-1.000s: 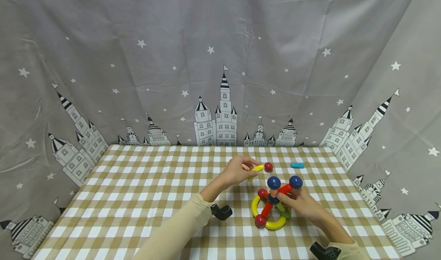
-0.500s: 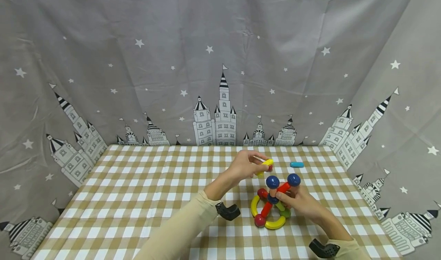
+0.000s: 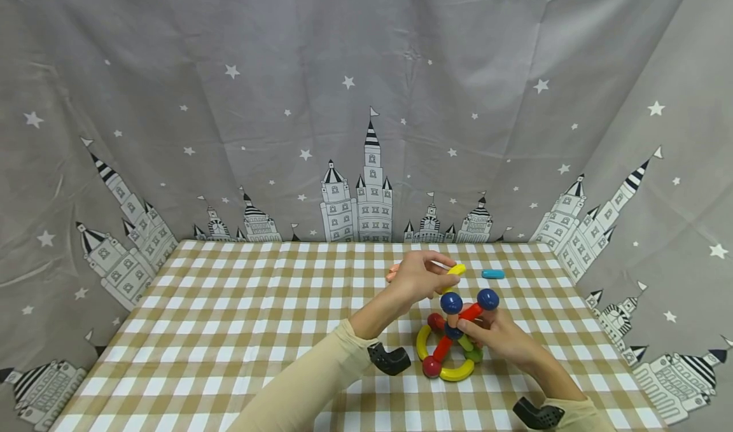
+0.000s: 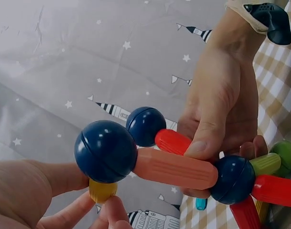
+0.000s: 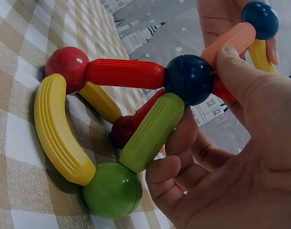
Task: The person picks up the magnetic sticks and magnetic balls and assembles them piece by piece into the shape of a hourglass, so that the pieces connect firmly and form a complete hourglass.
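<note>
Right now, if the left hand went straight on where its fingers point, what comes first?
Probably the turquoise stick, beyond the yellow curved stick the left hand pinches; depth is unclear, so it might pass above.

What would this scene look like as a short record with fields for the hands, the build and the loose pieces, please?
Left hand: pinches a yellow curved piece
Right hand: grips the ball-and-rod structure near its central blue ball
Base: yellow curved rods, two red balls, one green ball
Top: two blue balls, one on a peach rod, one on a red rod
Yellow piece and top ball: close together; contact unclear
Loose pieces: light-blue rod; peach pieces, partly hidden
Surface: checked cloth
</note>
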Motion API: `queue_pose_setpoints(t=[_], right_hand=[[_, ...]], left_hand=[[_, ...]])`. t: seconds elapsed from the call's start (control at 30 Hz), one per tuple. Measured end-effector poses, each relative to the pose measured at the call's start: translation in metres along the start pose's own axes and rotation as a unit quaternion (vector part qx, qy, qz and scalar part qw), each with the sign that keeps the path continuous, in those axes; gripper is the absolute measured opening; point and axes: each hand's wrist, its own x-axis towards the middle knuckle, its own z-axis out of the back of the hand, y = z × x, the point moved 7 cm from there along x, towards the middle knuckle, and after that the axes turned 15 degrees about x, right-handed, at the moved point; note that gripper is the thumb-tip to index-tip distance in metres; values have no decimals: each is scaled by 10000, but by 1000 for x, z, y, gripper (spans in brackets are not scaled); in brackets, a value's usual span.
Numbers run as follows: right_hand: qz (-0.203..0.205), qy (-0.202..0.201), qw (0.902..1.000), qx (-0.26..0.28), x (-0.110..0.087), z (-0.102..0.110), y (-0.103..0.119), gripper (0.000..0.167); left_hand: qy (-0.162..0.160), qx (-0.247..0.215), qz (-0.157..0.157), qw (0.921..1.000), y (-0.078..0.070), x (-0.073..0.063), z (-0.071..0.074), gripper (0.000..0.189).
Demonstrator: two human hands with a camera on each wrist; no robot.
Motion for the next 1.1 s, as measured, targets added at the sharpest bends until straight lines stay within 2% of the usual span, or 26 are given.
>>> queue_pose_setpoints(t=[0.13, 0.27, 0.43, 0.57, 0.83, 1.1], right_hand=[[56, 52, 10000, 16, 0, -1, 1, 27], [92, 62, 9999, 10, 0, -1, 2, 26], [-35, 44, 10000, -46, -1, 0, 2, 28], [-155, 122, 9998, -93, -2, 1, 4, 33], [-329, 257, 9991, -46, 2, 1, 3, 29], [-259, 115, 9994, -189, 1, 1, 2, 34]], left_hand=[[157, -15, -76, 9998, 0, 0, 1, 21], [656, -340, -231, 9970, 6, 4, -2, 23], [1408, -1156, -263, 9829, 16, 8, -7, 28], [1714, -1474, -215, 9739, 21, 9, -9, 31], [1914, -1778, 154, 9652, 29, 7, -11, 31], [1771, -1941, 389, 9641, 34, 4, -10, 29]])
